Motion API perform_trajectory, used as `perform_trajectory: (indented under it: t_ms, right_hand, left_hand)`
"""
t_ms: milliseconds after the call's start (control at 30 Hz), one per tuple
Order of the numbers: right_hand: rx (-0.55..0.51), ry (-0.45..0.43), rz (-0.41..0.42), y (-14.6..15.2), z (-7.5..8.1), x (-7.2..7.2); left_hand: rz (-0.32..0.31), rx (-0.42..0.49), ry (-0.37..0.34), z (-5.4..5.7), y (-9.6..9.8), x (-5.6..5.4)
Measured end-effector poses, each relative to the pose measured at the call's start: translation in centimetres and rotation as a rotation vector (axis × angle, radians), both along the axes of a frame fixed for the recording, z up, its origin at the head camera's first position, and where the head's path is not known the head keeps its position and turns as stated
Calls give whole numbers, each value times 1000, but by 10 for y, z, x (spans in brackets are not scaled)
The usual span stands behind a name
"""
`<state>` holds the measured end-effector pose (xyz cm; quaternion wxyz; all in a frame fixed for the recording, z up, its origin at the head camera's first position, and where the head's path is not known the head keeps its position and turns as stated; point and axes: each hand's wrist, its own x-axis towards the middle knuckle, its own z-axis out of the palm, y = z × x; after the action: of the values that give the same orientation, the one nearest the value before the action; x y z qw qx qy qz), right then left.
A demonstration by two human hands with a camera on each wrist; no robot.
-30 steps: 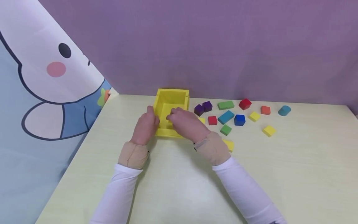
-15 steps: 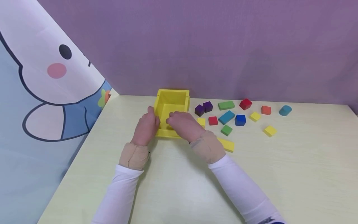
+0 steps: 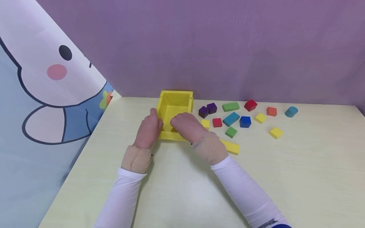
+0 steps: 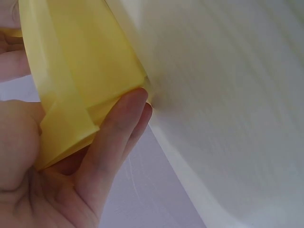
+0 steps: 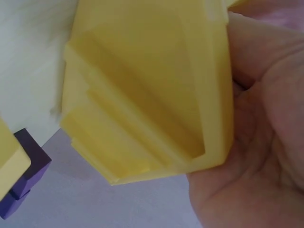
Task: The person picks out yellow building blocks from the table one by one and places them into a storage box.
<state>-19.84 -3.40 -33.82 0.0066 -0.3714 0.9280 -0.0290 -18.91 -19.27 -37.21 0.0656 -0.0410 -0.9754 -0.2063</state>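
Observation:
A yellow open-topped box (image 3: 176,93) stands upright at the table's back, near the purple cloth. My left hand (image 3: 146,130) grips its left side. In the left wrist view, the fingers (image 4: 116,128) lie along the outer wall while the thumb sits near the rim. My right hand (image 3: 188,126) is over the front right corner, fingers curled inward and partly hidden. Seen from the right wrist, that palm (image 5: 266,156) lies against the box's edge, beside a ledged yellow wall (image 5: 137,71). The visible part of the box's floor bears nothing.
Several loose blocks lie right of the box: purple cubes (image 3: 211,108), a small yellow block (image 3: 205,124), a red block (image 3: 217,122), a blue cube (image 3: 245,122) and a teal cylinder (image 3: 291,111). A long yellow block (image 3: 231,147) lies beside my right wrist. Purple cloth (image 3: 228,47) hangs behind.
My right hand and forearm have shifted slightly left and down, uncovering more of the small and long yellow blocks. My left hand and the box have stayed in place.

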Motion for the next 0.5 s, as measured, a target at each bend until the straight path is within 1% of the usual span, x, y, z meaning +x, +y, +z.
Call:
perform_trajectory:
  t_ms: [267, 433, 500]
  right_hand:
    - [10, 42, 9, 3, -3, -2]
    - [-12, 24, 15, 4, -4, -2]
    - [-38, 12, 26, 3, -4, -2]
  left_hand:
    - [-8, -1, 0, 0, 2, 0]
    - [-6, -4, 4, 1, 2, 1]
    - [0, -6, 3, 1, 1, 1]
